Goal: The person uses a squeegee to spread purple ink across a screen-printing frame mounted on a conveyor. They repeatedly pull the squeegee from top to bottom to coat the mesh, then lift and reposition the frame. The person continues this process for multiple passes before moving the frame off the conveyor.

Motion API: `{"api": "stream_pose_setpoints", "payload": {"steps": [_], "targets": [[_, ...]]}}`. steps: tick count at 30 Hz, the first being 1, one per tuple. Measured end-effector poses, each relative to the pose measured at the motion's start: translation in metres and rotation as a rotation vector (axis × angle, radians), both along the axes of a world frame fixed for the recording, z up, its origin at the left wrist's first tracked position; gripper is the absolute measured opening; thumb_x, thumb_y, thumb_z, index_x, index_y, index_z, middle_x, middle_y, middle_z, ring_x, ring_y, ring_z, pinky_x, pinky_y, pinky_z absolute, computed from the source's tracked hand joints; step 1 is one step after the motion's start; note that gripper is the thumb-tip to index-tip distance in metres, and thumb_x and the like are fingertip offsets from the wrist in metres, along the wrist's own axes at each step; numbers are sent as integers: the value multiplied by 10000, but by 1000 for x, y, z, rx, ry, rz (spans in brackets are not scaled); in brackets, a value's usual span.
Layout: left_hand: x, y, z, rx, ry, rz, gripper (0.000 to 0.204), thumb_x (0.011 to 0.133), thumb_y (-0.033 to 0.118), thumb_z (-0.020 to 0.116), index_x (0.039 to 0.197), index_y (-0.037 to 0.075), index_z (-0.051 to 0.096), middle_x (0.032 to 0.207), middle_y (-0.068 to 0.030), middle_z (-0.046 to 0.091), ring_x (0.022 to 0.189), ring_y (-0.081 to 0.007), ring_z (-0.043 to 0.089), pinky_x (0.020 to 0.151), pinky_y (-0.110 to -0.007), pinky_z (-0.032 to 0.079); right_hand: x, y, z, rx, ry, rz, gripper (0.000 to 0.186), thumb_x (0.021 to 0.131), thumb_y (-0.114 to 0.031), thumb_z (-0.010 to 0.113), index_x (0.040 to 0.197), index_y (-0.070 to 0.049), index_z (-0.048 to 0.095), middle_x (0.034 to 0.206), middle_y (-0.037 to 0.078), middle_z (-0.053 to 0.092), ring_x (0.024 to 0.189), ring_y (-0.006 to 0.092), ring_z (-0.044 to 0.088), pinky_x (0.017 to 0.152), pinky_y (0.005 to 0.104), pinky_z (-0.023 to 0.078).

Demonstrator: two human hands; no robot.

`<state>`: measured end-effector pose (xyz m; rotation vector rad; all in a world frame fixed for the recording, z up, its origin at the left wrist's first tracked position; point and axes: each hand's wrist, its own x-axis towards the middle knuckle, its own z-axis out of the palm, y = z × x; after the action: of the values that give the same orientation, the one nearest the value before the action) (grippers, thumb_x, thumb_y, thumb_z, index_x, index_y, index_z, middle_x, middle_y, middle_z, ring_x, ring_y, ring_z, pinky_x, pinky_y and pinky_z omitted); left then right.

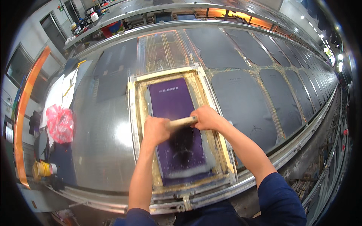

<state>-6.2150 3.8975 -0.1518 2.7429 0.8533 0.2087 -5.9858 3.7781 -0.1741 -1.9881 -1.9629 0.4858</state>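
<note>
Hands: two, left hand [155,130], right hand [206,118] | fingers clenched round one wooden squeegee handle [182,122] | one screen frame [132,113]

left hand [155,130], right hand [206,118], both fisted, forearms extended

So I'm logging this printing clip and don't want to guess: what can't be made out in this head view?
- Squeegee blade: the wooden handle shows, but the blade below blurs into a dark smear on the purple screen.
- Left hand and right hand: fingers curl round the handle, tips hidden.
- What lies under the screen: covered by its mesh.
- Pink bag: contents too small to tell.
- Frame near edge: partly behind the forearms.
</note>
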Motion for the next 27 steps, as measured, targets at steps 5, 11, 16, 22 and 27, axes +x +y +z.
{"api": "stream_pose_setpoints", "payload": {"steps": [5,11,16,22,27], "targets": [[-74,-117,1,-95,-84,-74,85,699,150,779,750,120,719,737,-96,701,722,-316,653,787,-434,439,-74,-122,3,22,66,19,151,724,-181,803,824,-83,744,738,143,704,768,352,694,764,448,540],[-118,-175,-1,47,-190,-100,210,697,91,779,905,114,778,841,-45,728,815,-255,653,824,-402,423,-111,-179,19,-41,58,66,362,824,-342,814,1052,-69,750,958,146,743,990,354,675,923,465,497],[-117,-181,16,75,-152,-86,211,724,122,792,934,123,776,881,-37,733,860,-253,660,887,-395,432,-62,-166,35,206,263,-325,508,927,-403,722,1301,-63,671,1160,195,719,1112,370,657,967,460,501],[-118,-192,15,92,-134,-91,308,637,42,764,933,126,759,906,-7,753,815,-242,658,825,-393,437,22,-140,-54,216,180,-1042,362,966,-395,643,1027,-43,704,1053,186,736,1016,342,685,926,448,516],[-137,-228,19,133,-230,-81,302,645,66,749,931,161,727,928,6,738,841,-221,654,824,-401,438,20,-127,-76,238,491,-1075,358,965,-399,639,933,-46,691,849,162,718,849,331,695,808,462,522]]}}
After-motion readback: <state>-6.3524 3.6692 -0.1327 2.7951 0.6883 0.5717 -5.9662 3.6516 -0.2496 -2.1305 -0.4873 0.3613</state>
